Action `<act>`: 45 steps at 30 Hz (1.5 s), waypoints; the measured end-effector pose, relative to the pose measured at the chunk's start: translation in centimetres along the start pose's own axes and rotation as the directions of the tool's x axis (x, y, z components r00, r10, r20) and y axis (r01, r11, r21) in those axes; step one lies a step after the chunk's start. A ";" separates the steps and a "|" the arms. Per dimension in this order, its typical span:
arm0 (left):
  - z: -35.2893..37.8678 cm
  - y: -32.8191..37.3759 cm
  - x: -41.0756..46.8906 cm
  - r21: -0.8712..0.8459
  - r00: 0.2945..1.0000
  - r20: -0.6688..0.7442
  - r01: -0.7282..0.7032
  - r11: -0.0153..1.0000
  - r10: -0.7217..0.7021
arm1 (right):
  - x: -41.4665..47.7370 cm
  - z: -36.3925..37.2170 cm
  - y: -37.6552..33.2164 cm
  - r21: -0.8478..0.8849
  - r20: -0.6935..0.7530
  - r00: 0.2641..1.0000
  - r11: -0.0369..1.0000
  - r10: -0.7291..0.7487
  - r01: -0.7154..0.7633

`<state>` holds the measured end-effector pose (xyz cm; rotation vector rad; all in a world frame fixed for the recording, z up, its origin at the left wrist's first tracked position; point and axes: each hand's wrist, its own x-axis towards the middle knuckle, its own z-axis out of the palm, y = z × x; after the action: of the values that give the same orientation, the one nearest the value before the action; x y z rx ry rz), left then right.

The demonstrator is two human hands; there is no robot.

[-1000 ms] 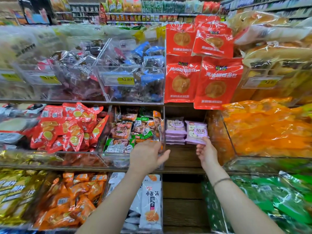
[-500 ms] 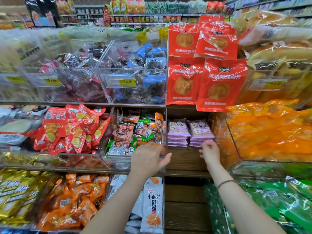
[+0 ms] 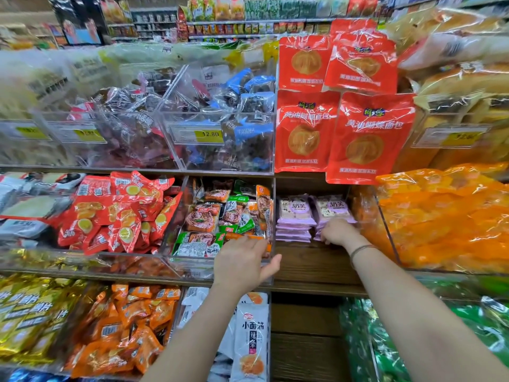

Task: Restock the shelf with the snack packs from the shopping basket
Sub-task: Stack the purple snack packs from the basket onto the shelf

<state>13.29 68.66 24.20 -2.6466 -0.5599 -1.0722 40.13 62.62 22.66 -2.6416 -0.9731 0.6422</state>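
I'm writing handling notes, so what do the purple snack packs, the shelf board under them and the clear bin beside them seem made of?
Purple snack packs: thin plastic film, satin finish; soft glints and sealed edges.
Shelf board: dark wood or wood-look laminate, matte; grain lines show.
Clear bin: rigid transparent plastic, probably acrylic, glossy; contents show through, walls reflect light.

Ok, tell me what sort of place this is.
Most likely a supermarket snack aisle: clear bins of wrapped snacks, a yellow price tag reading 12.80, and further stocked shelves behind.
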 end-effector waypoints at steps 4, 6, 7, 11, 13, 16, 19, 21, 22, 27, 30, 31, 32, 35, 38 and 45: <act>-0.2 0.1 0.1 0.003 1.000 0.005 0.017 1.000 -0.017 | -0.6 1.2 0.3 0.131 -0.048 0.998 0.991 0.034 -0.027; -0.3 0.2 -0.1 -0.005 0.998 0.037 0.045 0.999 -0.044 | -1.3 2.2 1.0 0.216 -0.062 0.997 0.976 0.037 -0.023; -0.4 0.3 -0.2 -0.012 0.995 0.061 0.078 0.997 -0.078 | -2.0 2.8 1.5 0.279 -0.068 0.997 0.960 0.045 -0.025; -1.8 1.9 -0.5 -0.105 0.960 0.118 0.266 0.958 -0.254 | -6.3 5.4 4.1 0.551 -0.127 0.991 0.833 0.034 0.042; -3.2 3.8 -1.6 -0.209 0.944 0.082 0.329 0.921 -0.319 | -9.5 6.8 5.7 0.627 -0.186 0.982 0.773 0.024 0.100; -5.4 7.2 -6.0 -0.327 0.913 0.063 0.401 0.856 -0.403 | -15.1 8.9 8.1 0.691 -0.229 0.974 0.704 0.001 0.161; -7.9 10.4 -13.2 -0.486 0.798 0.323 0.601 0.634 -0.508 | -21.0 11.9 11.2 0.734 -0.223 0.974 0.663 0.029 0.148; -9.3 12.2 -18.4 -0.478 0.644 0.564 0.765 0.431 -0.517 | -25.0 14.6 13.6 0.753 -0.181 0.982 0.651 0.057 0.101; -9.8 12.8 -21.4 -0.426 0.561 0.675 0.827 0.368 -0.479 | -27.0 16.3 14.8 0.756 -0.159 0.984 0.651 0.078 0.071; -13.4 15.3 -34.1 -0.093 0.176 0.956 0.940 0.329 -0.234 | -37.6 24.5 21.6 0.758 -0.086 0.973 0.648 0.213 -0.075; -15.3 17.8 -40.5 0.070 -0.005 0.972 0.961 0.266 -0.237 | -44.1 28.9 25.7 0.706 0.002 0.952 0.674 0.305 -0.217; -15.8 18.8 -42.4 0.131 -0.074 0.973 0.956 0.261 -0.220 | -46.2 30.2 26.9 0.692 0.032 0.938 0.669 0.344 -0.269; -16.2 19.7 -44.1 0.173 -0.116 0.972 0.942 0.287 -0.205 | -48.2 31.4 28.1 0.685 0.066 0.922 0.655 0.382 -0.320; -17.3 22.6 -48.0 0.255 -0.211 0.963 0.919 0.300 -0.170 | -53.7 33.4 31.6 0.651 0.137 0.884 0.632 0.447 -0.421; -18.2 25.5 -50.6 0.319 -0.293 0.946 0.916 0.244 -0.137 | -57.9 33.8 35.0 0.604 0.167 0.849 0.628 0.502 -0.490; -17.5 31.5 -51.3 0.287 -0.271 0.958 0.911 0.295 -0.094 | -63.0 32.6 42.9 0.658 0.178 0.713 0.457 0.678 -0.598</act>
<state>-17.75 20.84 -1.78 -3.1953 -2.5215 1.3120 5.22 -8.36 -2.03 -2.2150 0.3640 0.7866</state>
